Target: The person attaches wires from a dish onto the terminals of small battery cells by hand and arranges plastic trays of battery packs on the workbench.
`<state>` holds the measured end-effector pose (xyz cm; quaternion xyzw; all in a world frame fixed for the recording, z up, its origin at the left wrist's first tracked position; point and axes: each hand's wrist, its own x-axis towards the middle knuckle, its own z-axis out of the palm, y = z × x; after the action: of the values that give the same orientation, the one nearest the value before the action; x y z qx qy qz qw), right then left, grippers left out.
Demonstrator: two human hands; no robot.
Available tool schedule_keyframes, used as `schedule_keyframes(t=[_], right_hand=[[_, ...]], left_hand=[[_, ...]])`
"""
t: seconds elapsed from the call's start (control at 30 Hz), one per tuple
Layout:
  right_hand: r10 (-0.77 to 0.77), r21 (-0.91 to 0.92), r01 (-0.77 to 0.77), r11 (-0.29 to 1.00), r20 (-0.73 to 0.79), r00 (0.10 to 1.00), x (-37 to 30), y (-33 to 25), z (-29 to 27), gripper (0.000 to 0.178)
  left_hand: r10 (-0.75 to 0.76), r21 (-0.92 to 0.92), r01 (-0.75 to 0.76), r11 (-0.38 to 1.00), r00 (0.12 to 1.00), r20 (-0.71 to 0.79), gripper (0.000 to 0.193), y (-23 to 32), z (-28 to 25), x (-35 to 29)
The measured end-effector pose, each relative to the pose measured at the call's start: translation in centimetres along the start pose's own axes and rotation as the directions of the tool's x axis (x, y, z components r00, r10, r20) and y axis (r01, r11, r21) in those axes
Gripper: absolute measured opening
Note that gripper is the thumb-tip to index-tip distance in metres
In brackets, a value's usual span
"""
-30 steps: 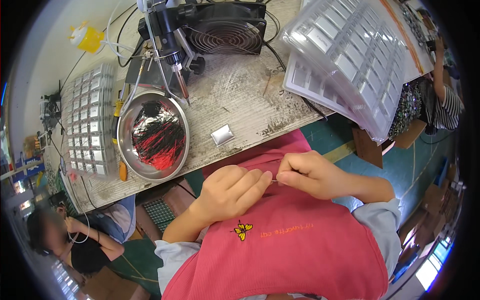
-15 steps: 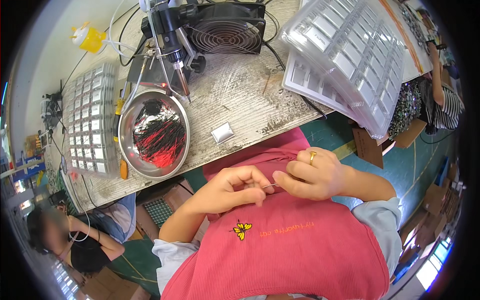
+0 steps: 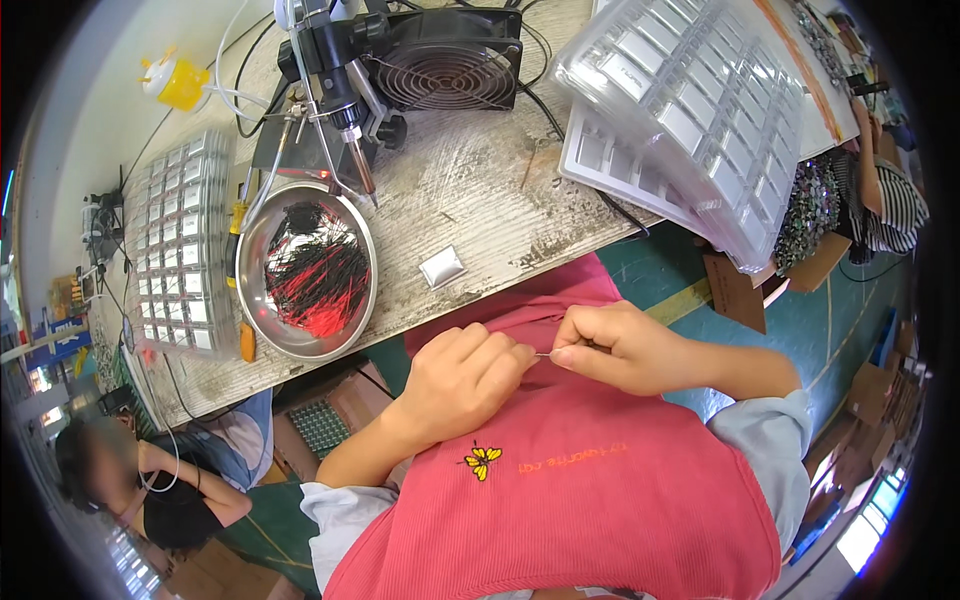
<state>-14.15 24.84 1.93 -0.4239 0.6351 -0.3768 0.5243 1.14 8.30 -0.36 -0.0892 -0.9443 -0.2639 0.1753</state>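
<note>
Both hands are over my lap, in front of the pink apron (image 3: 560, 450). A short length of thin silvery wire (image 3: 543, 354) spans the small gap between my fingertips. My left hand (image 3: 465, 375) is closed with its back turned up, its fingertips at the wire's left end. My right hand (image 3: 620, 345) pinches the other end between thumb and forefinger, the remaining fingers curled. How much wire lies inside the hands is hidden. On the table edge beyond them rests a small silvery flat pouch-like piece (image 3: 442, 268).
A metal bowl (image 3: 370, 300) of red and black wires stands on the worn table (image 3: 490, 180). Behind it are a soldering iron on a stand (image 3: 350, 130) and a fan (image 3: 445, 75). Clear trays of silvery pieces (image 3: 690, 130) overhang the right edge; more trays (image 3: 180, 240) stand left. A person (image 3: 180, 480) sits lower left.
My left hand has turned over, so its back now faces up. The fingers of my right hand have shifted into a pinch; the thin wire stays between both hands.
</note>
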Motion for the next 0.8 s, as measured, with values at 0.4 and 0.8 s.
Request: schedule_keyframes(t=[0.4, 0.8], right_hand=[[-0.694, -0.723, 0.482, 0.495, 0.005, 0.72, 0.5, 1.7, 0.3, 0.015], [-0.22, -0.177, 0.187, 0.966, -0.19, 0.957, 1.0, 1.0, 0.9, 0.016]], left_hand=[[-0.276, -0.698, 0.471, 0.54, 0.882, 0.382, 0.008, -0.7, 0.3, -0.7], [0.097, 0.04, -0.092, 0.995, 0.987, -0.13, 0.015, -1.3, 0.0, -0.3]])
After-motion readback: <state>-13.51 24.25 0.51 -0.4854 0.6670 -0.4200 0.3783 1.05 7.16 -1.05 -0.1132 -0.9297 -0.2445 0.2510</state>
